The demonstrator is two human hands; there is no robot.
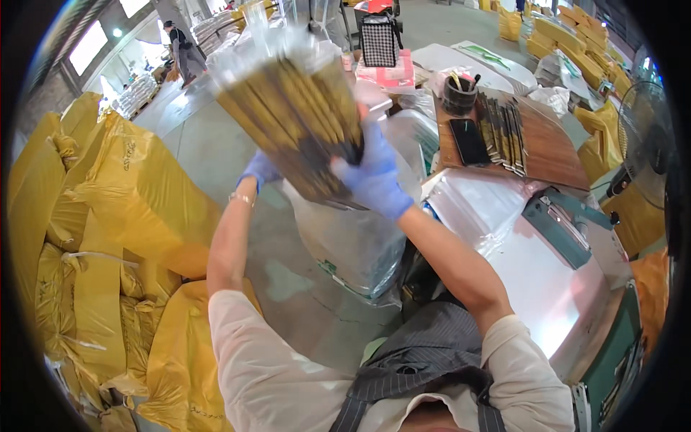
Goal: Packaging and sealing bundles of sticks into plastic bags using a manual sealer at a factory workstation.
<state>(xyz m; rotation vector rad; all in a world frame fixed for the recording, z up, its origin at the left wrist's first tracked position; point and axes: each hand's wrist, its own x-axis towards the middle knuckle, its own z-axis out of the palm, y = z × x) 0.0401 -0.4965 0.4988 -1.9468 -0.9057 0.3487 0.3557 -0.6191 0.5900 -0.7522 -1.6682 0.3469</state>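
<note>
Raised in front of me is a thick bundle of slim gold-and-dark packets (291, 122), its top ends in clear plastic and blurred by motion. My right hand (378, 173), in a blue-violet glove, is closed round the bundle's right side, thumb across the front. My left hand (260, 170), gloved alike, holds the bundle from its left and back; its fingers are mostly hidden behind it. Below the bundle a large clear plastic sack (353, 241) stands on the floor, its contents hard to make out.
At right, a wooden board (551, 155) bears a black phone (468, 142), a dark cup (459, 96) with pens and a row of slim packets (504, 133). Clear plastic sleeves (475, 201) lie by a green hand sealer (565, 227). Yellow sacks (144, 183) crowd the left. A person (183, 54) stands far off.
</note>
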